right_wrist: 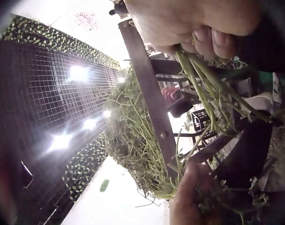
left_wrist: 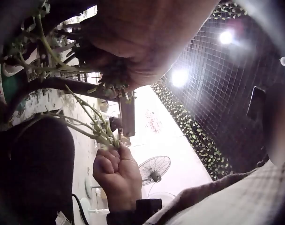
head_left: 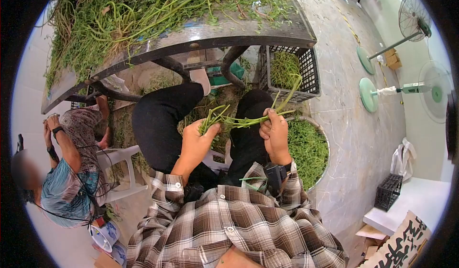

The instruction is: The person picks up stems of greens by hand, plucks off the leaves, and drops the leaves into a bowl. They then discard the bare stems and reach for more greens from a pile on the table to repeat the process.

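Over the lap, my left hand [head_left: 195, 142] grips a small bunch of leafy green stems [head_left: 210, 117], thumb on top. To its right, my right hand [head_left: 275, 136] pinches green stems [head_left: 246, 122] between thumb and fingers, and a few long ends stick up past it. The stems span the gap between both hands. In the right wrist view, several stems [right_wrist: 203, 84] hang out from the curled fingers of the right hand [right_wrist: 194, 18], with the left hand [right_wrist: 192, 194] below. The left wrist view shows leafy bits under the left hand [left_wrist: 142, 37].
A table [head_left: 191, 36] piled with greens [head_left: 119, 19] stands ahead. A black crate [head_left: 311, 72] of stems and a round container of leaves [head_left: 308, 148] sit at my right. Another person [head_left: 67, 172] sits at left near a white chair [head_left: 124, 172]. Fans [head_left: 368, 96] stand far right.
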